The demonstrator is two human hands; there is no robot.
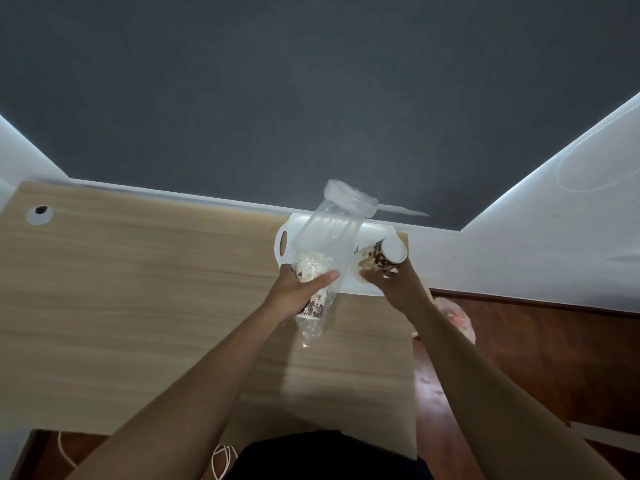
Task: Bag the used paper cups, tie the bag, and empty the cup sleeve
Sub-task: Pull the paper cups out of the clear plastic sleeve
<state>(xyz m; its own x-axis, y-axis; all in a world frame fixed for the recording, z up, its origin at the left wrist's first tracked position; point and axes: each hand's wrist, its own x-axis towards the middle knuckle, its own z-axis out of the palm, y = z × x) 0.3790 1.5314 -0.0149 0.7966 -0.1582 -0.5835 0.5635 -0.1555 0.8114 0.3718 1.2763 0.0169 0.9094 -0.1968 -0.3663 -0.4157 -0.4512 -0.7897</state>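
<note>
Cup sleeve (325,237) aslant, upper end rightward, away.

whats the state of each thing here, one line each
white tray: flat on the wooden desk
plastic sleeve: lifted, tilted, upper part empty
sleeved cups: at the sleeve's lower end
left hand: grips the plastic sleeve around them
paper cup: tilted, above the tray
right hand: grips the paper cup

tray (286,237): mostly hidden behind sleeve (325,233) | pink bag (458,317): partly behind right forearm (467,358) | white cord (221,460): cut by bottom edge
</note>
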